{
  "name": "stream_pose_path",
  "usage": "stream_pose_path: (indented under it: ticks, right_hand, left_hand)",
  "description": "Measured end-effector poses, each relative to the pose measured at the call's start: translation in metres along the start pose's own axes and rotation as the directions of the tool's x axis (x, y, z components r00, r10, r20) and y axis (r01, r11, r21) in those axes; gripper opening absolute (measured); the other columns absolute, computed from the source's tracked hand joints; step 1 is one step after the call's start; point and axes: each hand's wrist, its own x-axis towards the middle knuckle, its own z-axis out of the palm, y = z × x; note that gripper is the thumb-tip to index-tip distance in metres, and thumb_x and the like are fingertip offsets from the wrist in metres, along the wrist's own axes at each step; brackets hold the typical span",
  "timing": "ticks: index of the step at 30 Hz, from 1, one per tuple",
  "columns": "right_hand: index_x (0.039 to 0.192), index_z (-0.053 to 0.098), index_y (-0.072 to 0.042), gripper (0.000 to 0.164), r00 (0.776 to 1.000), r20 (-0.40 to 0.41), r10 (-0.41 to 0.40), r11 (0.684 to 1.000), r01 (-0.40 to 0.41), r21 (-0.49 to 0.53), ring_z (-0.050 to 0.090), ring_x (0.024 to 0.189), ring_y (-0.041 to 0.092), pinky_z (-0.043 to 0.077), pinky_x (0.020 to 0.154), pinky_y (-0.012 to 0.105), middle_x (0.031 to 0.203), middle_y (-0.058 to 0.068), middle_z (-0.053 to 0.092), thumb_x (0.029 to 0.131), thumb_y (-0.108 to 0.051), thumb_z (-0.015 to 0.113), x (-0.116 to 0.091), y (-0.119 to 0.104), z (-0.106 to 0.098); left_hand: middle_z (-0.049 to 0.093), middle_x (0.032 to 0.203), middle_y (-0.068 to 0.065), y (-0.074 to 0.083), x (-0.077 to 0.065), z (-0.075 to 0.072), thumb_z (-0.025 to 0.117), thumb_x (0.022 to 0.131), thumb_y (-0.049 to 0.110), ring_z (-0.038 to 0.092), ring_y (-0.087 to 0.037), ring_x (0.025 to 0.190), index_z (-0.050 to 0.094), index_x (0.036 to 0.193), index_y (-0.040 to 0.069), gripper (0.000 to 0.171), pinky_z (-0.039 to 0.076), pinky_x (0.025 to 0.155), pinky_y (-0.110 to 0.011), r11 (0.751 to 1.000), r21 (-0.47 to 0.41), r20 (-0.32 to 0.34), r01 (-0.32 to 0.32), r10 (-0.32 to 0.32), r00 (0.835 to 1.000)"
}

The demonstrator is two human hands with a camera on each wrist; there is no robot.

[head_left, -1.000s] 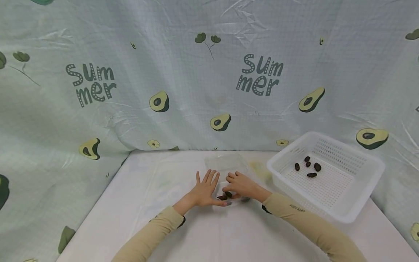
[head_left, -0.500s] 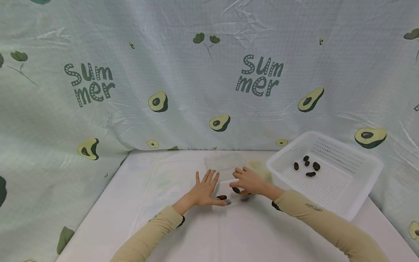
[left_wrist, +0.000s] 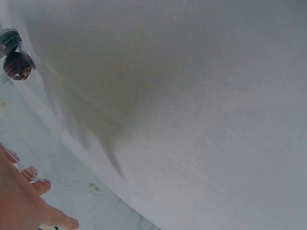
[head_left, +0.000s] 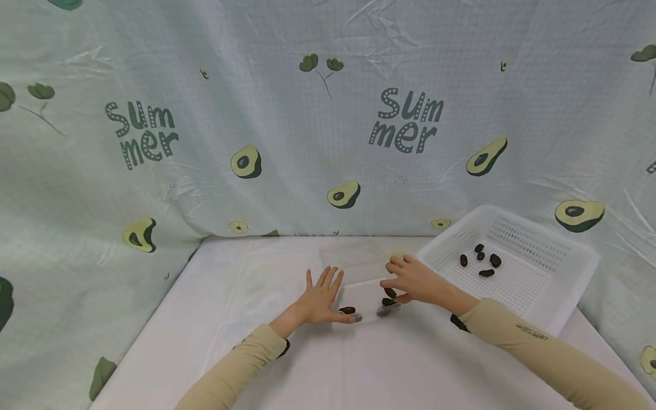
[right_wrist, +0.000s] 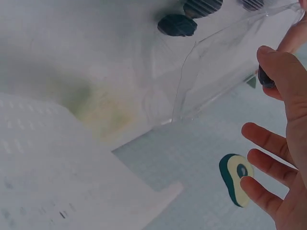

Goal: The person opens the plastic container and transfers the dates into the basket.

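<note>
Along the left edge of the clear box [head_left: 365,295], our left hand [head_left: 316,300] has its fingers spread, beside one dark fruit [head_left: 347,310] inside; those thin walls look light and flexible, so we'd steady the rim, not squeeze. At the box's right end, our right hand [head_left: 416,282] pinches a wrinkled fruit [right_wrist: 265,77] between thumb and finger; we judge it light, firm, slightly slick, best gripped across its middle. Farther right of the box, the white basket [head_left: 523,293] holds five similar fruits [head_left: 495,260].

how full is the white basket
Neither empty nor full: in the head view, the white basket has five dark pieces on its floor, much of which shows bare.
</note>
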Motion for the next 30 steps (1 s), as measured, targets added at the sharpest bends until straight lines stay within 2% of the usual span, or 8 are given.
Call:
stream_pose_path:
  ticks: [13, 18, 21, 22, 24, 26, 28, 30]
  right_hand:
    - [0.089, 0.055, -0.025, 0.044, 0.993, -0.074, 0.087, 0.996, -0.087, 0.012, 0.044, 0.08, 0.018, 0.035, 0.06, 0.029, 0.086, 0.003, 0.05, 0.057, -0.046, 0.078, -0.052, 0.031, -0.019]
    - [0.089, 0.056, -0.022, 0.05, 0.985, -0.124, 0.12, 0.992, -0.123, -0.019, 0.045, 0.079, 0.02, 0.036, 0.057, 0.03, 0.086, 0.005, 0.05, 0.051, -0.043, 0.082, -0.074, 0.048, -0.027]
    - [0.09, 0.056, -0.021, 0.049, 0.978, -0.152, 0.14, 0.99, -0.141, 0.002, 0.046, 0.078, 0.021, 0.036, 0.056, 0.031, 0.086, 0.006, 0.05, 0.052, -0.04, 0.082, -0.087, 0.058, -0.029]
    - [0.09, 0.057, -0.02, 0.043, 0.976, -0.161, 0.147, 0.989, -0.146, 0.017, 0.046, 0.078, 0.021, 0.036, 0.056, 0.031, 0.086, 0.006, 0.05, 0.06, -0.042, 0.078, -0.092, 0.062, -0.028]
    - [0.09, 0.057, -0.02, 0.033, 0.97, -0.175, 0.168, 0.986, -0.163, 0.042, 0.044, 0.077, 0.021, 0.034, 0.055, 0.031, 0.085, 0.006, 0.05, 0.077, -0.049, 0.062, -0.1, 0.068, -0.025]
    - [0.09, 0.057, -0.019, 0.04, 0.963, -0.19, 0.193, 0.981, -0.184, 0.063, 0.043, 0.076, 0.022, 0.032, 0.053, 0.03, 0.084, 0.007, 0.05, 0.089, -0.054, 0.038, -0.108, 0.075, -0.021]
    - [0.089, 0.057, -0.018, 0.055, 0.954, -0.204, 0.218, 0.976, -0.208, 0.071, 0.042, 0.074, 0.022, 0.029, 0.052, 0.03, 0.082, 0.006, 0.049, 0.092, -0.054, 0.014, -0.116, 0.081, -0.014]
    - [0.088, 0.056, -0.018, 0.059, 0.946, -0.211, 0.246, 0.969, -0.235, 0.076, 0.041, 0.072, 0.021, 0.027, 0.05, 0.029, 0.079, 0.005, 0.048, 0.091, -0.054, 0.011, -0.123, 0.087, -0.008]
  left_hand:
    - [0.01, 0.149, -0.017, 0.001, 0.0, -0.001, 0.045, 0.07, 0.076, 0.008, -0.034, 0.138, 0.008, 0.144, 0.006, 0.109, 0.008, 0.097, -0.069, 1.0, 0.002, 0.004, 0.005, -0.005, 1.0]
    - [0.01, 0.15, -0.016, 0.002, 0.001, 0.0, 0.045, 0.069, 0.077, 0.008, -0.034, 0.138, 0.007, 0.145, 0.007, 0.109, 0.008, 0.098, -0.069, 1.0, 0.005, 0.006, 0.009, -0.009, 1.0]
    - [0.009, 0.15, -0.016, 0.002, 0.001, 0.0, 0.044, 0.069, 0.077, 0.007, -0.034, 0.138, 0.006, 0.145, 0.007, 0.11, 0.007, 0.098, -0.068, 1.0, 0.006, 0.012, 0.012, -0.012, 1.0]
    - [0.009, 0.15, -0.016, 0.002, 0.001, 0.0, 0.044, 0.069, 0.077, 0.007, -0.034, 0.138, 0.006, 0.145, 0.007, 0.11, 0.007, 0.098, -0.068, 1.0, 0.005, 0.013, 0.011, -0.012, 1.0]
    - [0.009, 0.15, -0.017, 0.002, 0.0, 0.0, 0.044, 0.069, 0.077, 0.007, -0.034, 0.138, 0.006, 0.145, 0.007, 0.11, 0.007, 0.098, -0.068, 1.0, -0.003, 0.013, 0.009, -0.009, 1.0]
    - [0.009, 0.15, -0.017, 0.002, 0.0, 0.0, 0.045, 0.069, 0.077, 0.007, -0.034, 0.138, 0.007, 0.144, 0.006, 0.11, 0.007, 0.098, -0.069, 1.0, -0.008, 0.01, 0.005, -0.005, 1.0]
    - [0.009, 0.149, -0.017, 0.002, 0.0, 0.0, 0.045, 0.07, 0.076, 0.007, -0.035, 0.138, 0.007, 0.144, 0.006, 0.11, 0.007, 0.098, -0.069, 1.0, -0.012, 0.007, 0.003, -0.003, 1.0]
    - [0.009, 0.149, -0.017, 0.002, 0.0, 0.0, 0.045, 0.07, 0.077, 0.008, -0.035, 0.138, 0.007, 0.144, 0.006, 0.11, 0.007, 0.098, -0.069, 1.0, -0.01, 0.005, 0.003, -0.003, 1.0]
